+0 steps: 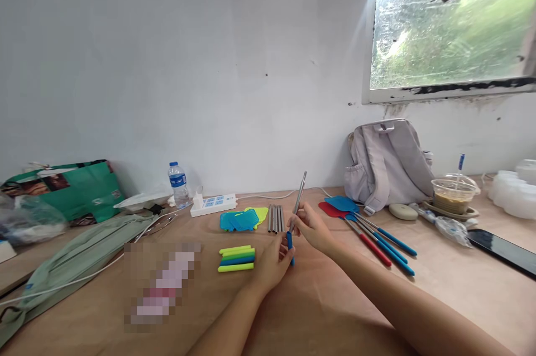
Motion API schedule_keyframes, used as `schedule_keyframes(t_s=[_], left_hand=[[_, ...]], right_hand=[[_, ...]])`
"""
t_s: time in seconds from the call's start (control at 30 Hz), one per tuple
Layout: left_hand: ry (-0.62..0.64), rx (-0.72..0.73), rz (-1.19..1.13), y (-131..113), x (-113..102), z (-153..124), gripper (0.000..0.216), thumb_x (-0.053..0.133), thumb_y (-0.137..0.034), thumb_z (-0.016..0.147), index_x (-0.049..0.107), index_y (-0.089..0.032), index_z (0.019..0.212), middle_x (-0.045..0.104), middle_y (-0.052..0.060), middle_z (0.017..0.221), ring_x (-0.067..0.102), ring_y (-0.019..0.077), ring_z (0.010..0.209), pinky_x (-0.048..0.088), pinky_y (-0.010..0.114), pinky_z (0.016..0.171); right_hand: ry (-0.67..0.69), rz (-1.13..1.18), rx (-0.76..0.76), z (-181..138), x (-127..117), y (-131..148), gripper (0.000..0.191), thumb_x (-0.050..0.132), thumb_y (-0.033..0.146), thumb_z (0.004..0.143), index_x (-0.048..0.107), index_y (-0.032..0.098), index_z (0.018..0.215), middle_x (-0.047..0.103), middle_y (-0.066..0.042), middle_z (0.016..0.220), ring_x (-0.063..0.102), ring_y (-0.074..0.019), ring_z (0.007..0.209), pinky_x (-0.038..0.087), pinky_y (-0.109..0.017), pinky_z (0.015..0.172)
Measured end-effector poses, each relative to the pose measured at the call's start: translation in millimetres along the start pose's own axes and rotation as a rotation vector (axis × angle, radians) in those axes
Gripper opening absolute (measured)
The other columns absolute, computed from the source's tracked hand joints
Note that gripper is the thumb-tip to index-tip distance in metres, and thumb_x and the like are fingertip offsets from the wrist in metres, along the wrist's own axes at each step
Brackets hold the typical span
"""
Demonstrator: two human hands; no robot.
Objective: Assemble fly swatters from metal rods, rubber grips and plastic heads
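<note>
Metal rod (pixel 300 191) and blue sleeve (pixel 289 241) are held above the tabletop (pixel 326 311), near the middle of the view, the sleeve just below the rod's lower end. The right hand (pixel 309 226) pinches the rod low down between thumb and fingers; the left hand (pixel 276 261) curls around the sleeve. Whether the two parts touch is too small to tell.

The rod looks light and stiff, and its shiny surface is probably slick (a dry, firm pinch should do). Holding it near the lower end ought to give the steadiest aim, though the long upper part could wobble. The sleeve is likely light too, perhaps a slightly yielding plastic or rubber, best held around its body, clear of the upper end. Neither seems fragile.

In looks, the rod is silvery and slender, its top leaning to the right, with what seems a narrower section up there. The sleeve is plain blue, short and nearly upright.
</note>
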State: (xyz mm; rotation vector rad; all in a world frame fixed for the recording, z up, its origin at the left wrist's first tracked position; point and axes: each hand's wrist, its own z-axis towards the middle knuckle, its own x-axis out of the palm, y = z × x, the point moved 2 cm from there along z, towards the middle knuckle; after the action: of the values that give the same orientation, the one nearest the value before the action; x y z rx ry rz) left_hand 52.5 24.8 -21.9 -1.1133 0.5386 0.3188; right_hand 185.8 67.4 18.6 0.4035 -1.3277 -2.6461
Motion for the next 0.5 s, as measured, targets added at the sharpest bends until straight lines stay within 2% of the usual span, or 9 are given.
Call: schedule_keyframes(t_s=[0.1, 0.23, 0.37, 0.5], left_hand=[[-0.004, -0.003, -0.007, 2, -1, 0, 0.026, 0.046, -0.035, 0.081, 0.048, -0.020, 0.101, 0.059, 0.004, 0.092, 0.057, 0.0140, 0.074, 0.046, 0.026, 0.064], [0.001, -0.011, 0.010, 2, -2, 1, 0.027, 0.046, -0.034, 0.081, 0.048, -0.020, 0.103, 0.059, 0.004, 0.092, 0.057, 0.0135, 0.072, 0.046, 0.025, 0.063], [-0.003, -0.002, 0.024, 0, -1, 1, 0.025, 0.046, -0.033, 0.080, 0.050, -0.018, 0.100, 0.060, 0.005, 0.091, 0.058, 0.0137, 0.073, 0.046, 0.025, 0.064], [-0.016, 0.002, 0.062, -4, 1, 0, 0.023, 0.046, -0.032, 0.080, 0.054, -0.018, 0.096, 0.062, 0.004, 0.086, 0.058, 0.0144, 0.072, 0.046, 0.025, 0.063]], right_hand=[[0.026, -0.005, 0.005, -1, 2, -1, 0.010, 0.040, 0.029, 0.086, 0.035, 0.021, 0.087, 0.058, 0.001, 0.073, 0.052, -0.0093, 0.051, 0.044, -0.024, 0.050], [0.059, -0.128, -0.021, 0, 2, 6, 0.005, 0.039, 0.025, 0.086, 0.038, 0.021, 0.089, 0.057, 0.002, 0.071, 0.052, -0.0098, 0.055, 0.044, -0.023, 0.052], [0.127, -0.291, -0.048, -2, 3, 16, 0.011, 0.039, 0.022, 0.086, 0.041, 0.020, 0.096, 0.060, 0.000, 0.074, 0.055, -0.0110, 0.061, 0.044, -0.023, 0.056], [0.133, -0.423, -0.091, -3, 3, 23, 0.014, 0.043, 0.020, 0.082, 0.043, 0.021, 0.096, 0.062, 0.000, 0.072, 0.056, -0.0125, 0.063, 0.041, -0.023, 0.058]])
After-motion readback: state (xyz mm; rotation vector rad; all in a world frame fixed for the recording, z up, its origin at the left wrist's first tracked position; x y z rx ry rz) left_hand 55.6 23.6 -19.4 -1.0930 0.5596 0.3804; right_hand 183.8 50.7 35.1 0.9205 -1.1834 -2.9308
